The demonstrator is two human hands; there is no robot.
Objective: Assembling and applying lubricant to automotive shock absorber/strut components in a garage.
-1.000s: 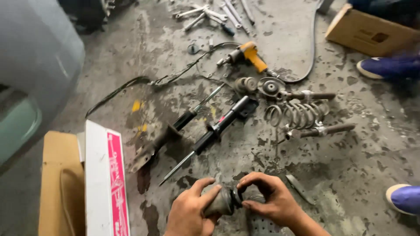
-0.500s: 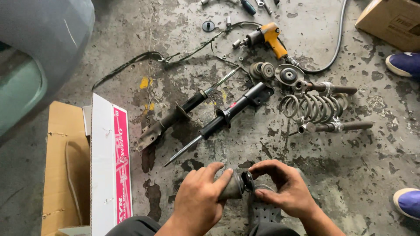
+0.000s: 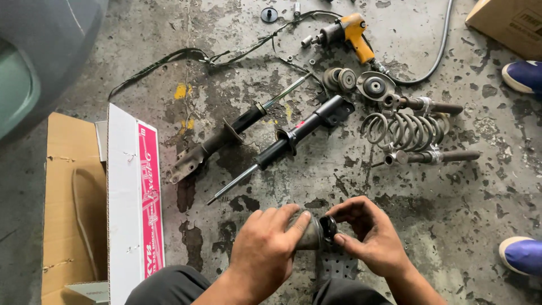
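1. Your left hand [image 3: 265,248] wraps its fingers around the grey rubber boot [image 3: 309,231] at six o'clock.
2. Your right hand [image 3: 367,231] pinches the boot's dark end cap [image 3: 328,227].
3. It looks soft, light and greasy, so grip the wider body.
4. The shock absorbers [image 3: 293,138] lie at twelve o'clock.

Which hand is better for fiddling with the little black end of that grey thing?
Probably the right hand: its fingertips already pinch the black end, while the left hand wraps the grey boot.

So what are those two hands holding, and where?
A grey cone-shaped rubber boot: left hand wraps its wide body, right hand pinches the dark narrow end.
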